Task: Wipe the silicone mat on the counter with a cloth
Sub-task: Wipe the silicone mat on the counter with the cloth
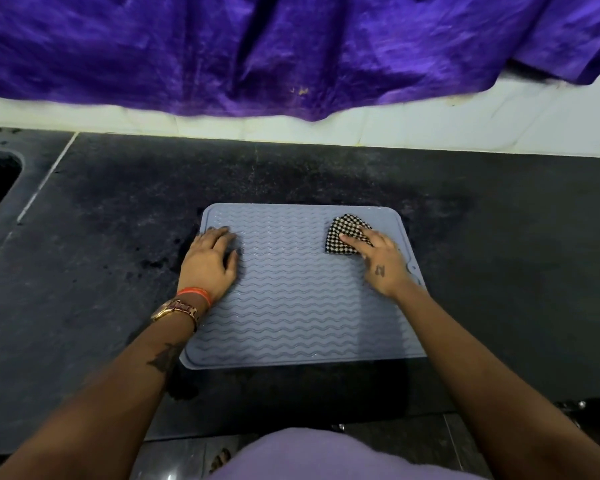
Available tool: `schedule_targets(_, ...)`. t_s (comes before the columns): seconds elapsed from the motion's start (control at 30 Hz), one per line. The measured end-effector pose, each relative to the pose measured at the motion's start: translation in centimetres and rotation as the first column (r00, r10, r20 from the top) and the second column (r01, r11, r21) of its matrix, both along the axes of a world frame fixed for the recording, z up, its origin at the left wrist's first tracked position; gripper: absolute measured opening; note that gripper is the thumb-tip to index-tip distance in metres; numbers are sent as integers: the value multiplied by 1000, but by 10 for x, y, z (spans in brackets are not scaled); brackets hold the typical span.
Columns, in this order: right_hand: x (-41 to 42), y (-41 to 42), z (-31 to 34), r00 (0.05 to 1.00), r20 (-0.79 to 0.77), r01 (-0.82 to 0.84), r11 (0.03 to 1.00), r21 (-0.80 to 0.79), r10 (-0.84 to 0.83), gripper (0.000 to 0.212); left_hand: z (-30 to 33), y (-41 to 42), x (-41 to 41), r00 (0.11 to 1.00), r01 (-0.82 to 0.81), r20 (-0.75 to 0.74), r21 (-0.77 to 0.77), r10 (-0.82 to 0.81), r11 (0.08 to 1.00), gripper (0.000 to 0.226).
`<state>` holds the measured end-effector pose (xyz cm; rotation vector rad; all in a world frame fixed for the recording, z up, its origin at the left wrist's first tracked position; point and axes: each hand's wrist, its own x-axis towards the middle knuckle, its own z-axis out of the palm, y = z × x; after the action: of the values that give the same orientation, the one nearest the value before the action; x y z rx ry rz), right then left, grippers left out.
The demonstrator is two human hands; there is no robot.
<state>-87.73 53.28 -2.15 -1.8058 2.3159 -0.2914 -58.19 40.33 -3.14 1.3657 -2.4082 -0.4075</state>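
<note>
1. Dark stone makes up the counter [499, 237], which runs beneath a white tiled wall [430, 129] with a purple drape [291, 53] hanging over it; a dark cut-out shows at the far left edge.

2. On the counter, right in front of the person, lies the blue-grey mat [291, 289], flat, with wavy ridges running across it and a raised rim.

3. By my reading, the wiping itself is in hand: the cloth [343, 233], a small black-and-white checked piece bunched into a pad, sits on the mat's far right part, near the back corner.

4. The right hand [381, 261] presses down on the cloth. Its fingers [352, 241] lie fairly straight over the near right part of the cloth, which sticks out ahead and to the left of them. Whether the thumb tucks under the cloth's edge I cannot tell.

5. The left hand [210, 261] rests flat on the mat's left edge, fingers loosely spread and holding nothing, seemingly to pin the mat in place.

6. Next, I judge, the cloth needs dragging across the ridges toward the left and the near side, with steady downward pressure, while the left hand keeps the mat from sliding on the smooth stone.

7. Most of the mat between the two hands and toward the near edge lies bare of the cloth.
</note>
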Motion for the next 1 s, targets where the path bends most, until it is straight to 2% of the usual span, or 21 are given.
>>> schedule_targets(0.1,-13,-6,26,989,129,-74,997,10,72,64,1,0,0,1000,0,-3,-2,0,1000,51)
schedule_targets(0.2,-6,16,32,975,200,-73,988,-139,100,66,-1,0,1,1000,7,-1,-1,-7,1000,52)
schedule_targets(0.23,0,27,26,975,204,-56,988,-142,84,66,-1,0,1,1000,10,-7,-4,-10,1000,51)
schedule_targets(0.37,19,56,-8,999,38,-19,996,-90,22,68,0,0,0,1000,11,-13,-5,-11,1000,48)
schedule_targets(0.47,10,45,4,989,142,-38,999,-38,44,65,1,0,0,1000,17,-22,-14,-18,1000,43)
schedule_targets(0.57,6,49,24,968,244,-34,994,-106,59,63,1,1,0,999,15,-31,-22,-16,1000,40)
schedule_targets(0.63,18,70,21,972,220,-46,988,-149,78,66,-2,0,0,1000,8,-29,-26,-9,1000,37)
schedule_targets(0.8,47,102,-7,993,113,-6,991,-136,21,72,-2,-1,0,1000,9,-29,-32,-10,999,41)
schedule_targets(0.93,31,93,12,976,199,-73,996,-60,84,69,0,0,0,999,6,-39,-38,-8,999,49)
schedule_targets(1.0,25,98,23,962,255,-73,993,-96,96,66,-1,1,1,999,6,-31,-37,-7,999,49)
